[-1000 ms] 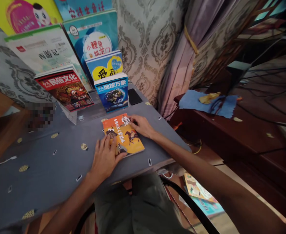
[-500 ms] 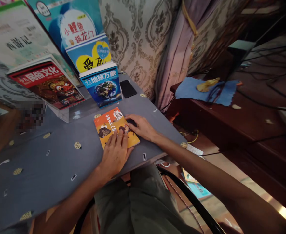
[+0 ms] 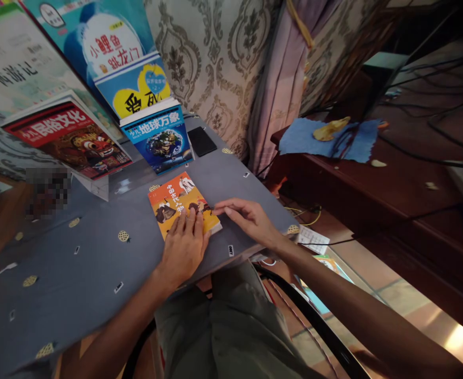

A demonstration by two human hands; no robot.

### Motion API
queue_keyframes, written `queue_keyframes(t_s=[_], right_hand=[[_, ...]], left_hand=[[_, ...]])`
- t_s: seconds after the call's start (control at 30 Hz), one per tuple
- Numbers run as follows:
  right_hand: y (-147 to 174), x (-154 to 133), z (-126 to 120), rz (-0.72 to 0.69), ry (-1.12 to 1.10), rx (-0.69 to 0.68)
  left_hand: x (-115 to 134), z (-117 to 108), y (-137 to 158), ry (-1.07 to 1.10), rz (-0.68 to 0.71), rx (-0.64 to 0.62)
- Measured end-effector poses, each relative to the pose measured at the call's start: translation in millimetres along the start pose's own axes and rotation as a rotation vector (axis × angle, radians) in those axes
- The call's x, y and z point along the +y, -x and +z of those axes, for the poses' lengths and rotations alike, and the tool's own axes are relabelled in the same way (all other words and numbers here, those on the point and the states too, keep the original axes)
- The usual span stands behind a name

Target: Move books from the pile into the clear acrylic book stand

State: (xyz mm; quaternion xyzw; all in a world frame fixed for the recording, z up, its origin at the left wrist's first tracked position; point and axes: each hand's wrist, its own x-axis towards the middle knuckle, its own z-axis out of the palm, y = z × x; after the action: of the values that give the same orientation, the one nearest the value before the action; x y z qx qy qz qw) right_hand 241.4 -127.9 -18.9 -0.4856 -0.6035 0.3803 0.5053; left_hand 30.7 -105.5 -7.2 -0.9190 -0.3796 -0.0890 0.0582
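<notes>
An orange and yellow paperback book lies closed on the grey tablecloth, its cover up. My left hand rests flat across the book's lower part, fingers stretched over the cover. Just off the book's right edge is my right hand, fingers extended and holding nothing. Its fingertips come close to the cover's right side; whether they touch it I cannot tell. Behind the book stands a blue book with a globe on its cover, and to its left a red book with a mask picture.
Larger books, one white-green and one teal, stand at the back left. A black flat object lies by the globe book. To the right is a dark red wooden surface with a blue cloth and cables.
My right hand has drawn back to the right, away from the book's cover. My left hand stays on the book. The view has shifted slightly.
</notes>
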Motion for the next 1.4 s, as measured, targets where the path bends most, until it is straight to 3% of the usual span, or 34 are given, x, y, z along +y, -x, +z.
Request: queue_keyframes(t_s=[0.27, 0.43, 0.6, 0.77, 0.9, 1.0, 1.13, 1.23, 1.4], right_hand=[[11.6, -10.2, -0.5, -0.055, 0.047, 0.009], [13.9, -4.6, 6.2, -0.183, 0.238, -0.025], [14.0, -5.6, 9.1, -0.208, 0.300, -0.017], [14.0, -13.0, 5.5, -0.187, 0.286, -0.046], [10.6, -12.7, 6.6, -0.195, 0.308, -0.048], [1.5, -10.3, 13.1, -0.276, 0.360, -0.080], [-19.4, -6.6, 28.4, -0.393, 0.515, -0.257], [-39.0, 0.5, 40.5, -0.372, 0.587, -0.326], [-74.7, 23.4, 54.9, -0.321, 0.591, -0.319]], left_hand=[[1.6, 1.2, 1.1, -0.002, -0.021, 0.004], [2.9, 3.8, 3.2, -0.002, -0.030, 0.011], [1.2, 5.2, 6.7, 0.006, -0.013, 0.027], [-13.6, 1.2, 15.6, 0.118, 0.018, 0.073], [-37.9, 1.6, 26.4, 0.197, -0.069, 0.102], [-56.4, 5.2, 33.5, 0.244, -0.152, 0.116], [-67.9, 9.7, 38.3, 0.300, -0.229, 0.120], [-65.8, 12.2, 39.8, 0.312, -0.258, 0.105], [-62.4, 17.2, 42.4, 0.321, -0.353, 0.097]])
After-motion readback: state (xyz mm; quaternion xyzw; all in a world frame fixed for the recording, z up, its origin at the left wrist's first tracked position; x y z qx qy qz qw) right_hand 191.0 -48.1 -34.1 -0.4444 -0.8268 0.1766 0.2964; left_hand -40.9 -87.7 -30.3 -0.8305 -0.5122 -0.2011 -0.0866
